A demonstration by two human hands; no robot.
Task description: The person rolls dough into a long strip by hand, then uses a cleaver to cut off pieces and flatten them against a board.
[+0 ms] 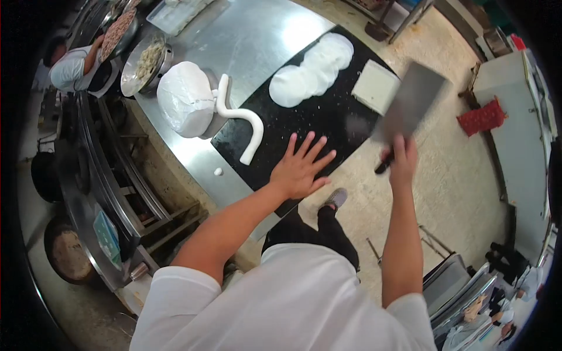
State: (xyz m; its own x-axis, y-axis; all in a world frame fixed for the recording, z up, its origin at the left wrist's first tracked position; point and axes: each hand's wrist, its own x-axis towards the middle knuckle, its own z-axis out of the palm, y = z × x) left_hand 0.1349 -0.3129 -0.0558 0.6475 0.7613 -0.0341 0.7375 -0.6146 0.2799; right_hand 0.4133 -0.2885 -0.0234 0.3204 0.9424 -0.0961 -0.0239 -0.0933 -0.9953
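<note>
My left hand [300, 171] is over the near part of the black board [275, 123], fingers spread, holding nothing. In my right hand [403, 161] is the dark handle of a wide cleaver [413, 99], its blade blurred and raised past the board's right edge. A curved white dough rope [249, 120] lies across the board's left edge, beside a large plastic-covered white mound [186, 99]. Overlapping thin white rounds [313, 70] are on the far part of the board. To their right, near the blade, sits a square white block [376, 86].
Bowls of pale filling [149, 64] and pinkish filling [119, 35] stand at the far left, by a person [70, 69] in white. A small dough piece [219, 171] lies on the metal tabletop [257, 38]. A red bag [482, 117] hangs at a white cabinet [509, 134].
</note>
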